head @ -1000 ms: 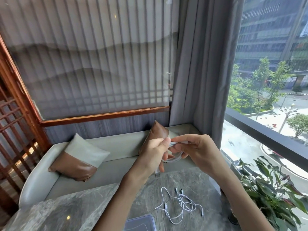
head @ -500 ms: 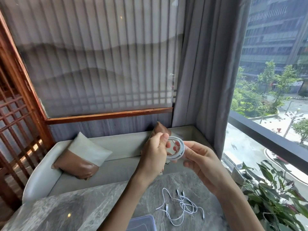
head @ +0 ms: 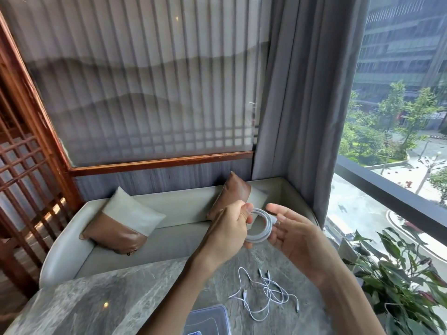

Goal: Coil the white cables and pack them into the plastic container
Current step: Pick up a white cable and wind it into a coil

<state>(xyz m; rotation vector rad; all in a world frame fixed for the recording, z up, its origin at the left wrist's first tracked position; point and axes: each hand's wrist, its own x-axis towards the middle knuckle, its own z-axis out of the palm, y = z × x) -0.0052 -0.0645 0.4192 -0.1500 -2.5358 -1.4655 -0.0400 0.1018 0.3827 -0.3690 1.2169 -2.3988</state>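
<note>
1. A ribbed, frosted screen (head: 145, 93) in a reddish wood frame fills the wall ahead.
2. A grey curtain (head: 302, 105) hangs at the screen's right edge, beside a window.
3. The grey marble table (head: 96, 298) spans the bottom of the view.
4. A pale sofa (head: 183, 206) stands just behind the table, against the screen wall.
5. A leafy green plant (head: 399, 274) sits at the table's right end, by the window.
6. Two brown-and-cream cushions lean on the sofa back: one (head: 121, 223) to the left, and the other (head: 232, 192) partly hidden behind the hands.
7. The left hand (head: 227, 233) is raised above the table's far edge, with its thumb and curled fingers pinching the left side of the coil.
8. The right hand (head: 297, 240) is spread loose with the palm turned inward, just beside the coil's right side. Whether its fingertips touch the coil cannot be told.
9. The clear plastic container (head: 208, 317) lies on the table at the bottom edge, between the two forearms, and is partly cut off by the frame.
10. The loose white cables (head: 268, 293) lie tangled on the table just right of the container, with their plugs splayed outward.
11. The coiled white cable (head: 260, 238) is a neat ring held upright in the air between the hands, well above the container.
</note>
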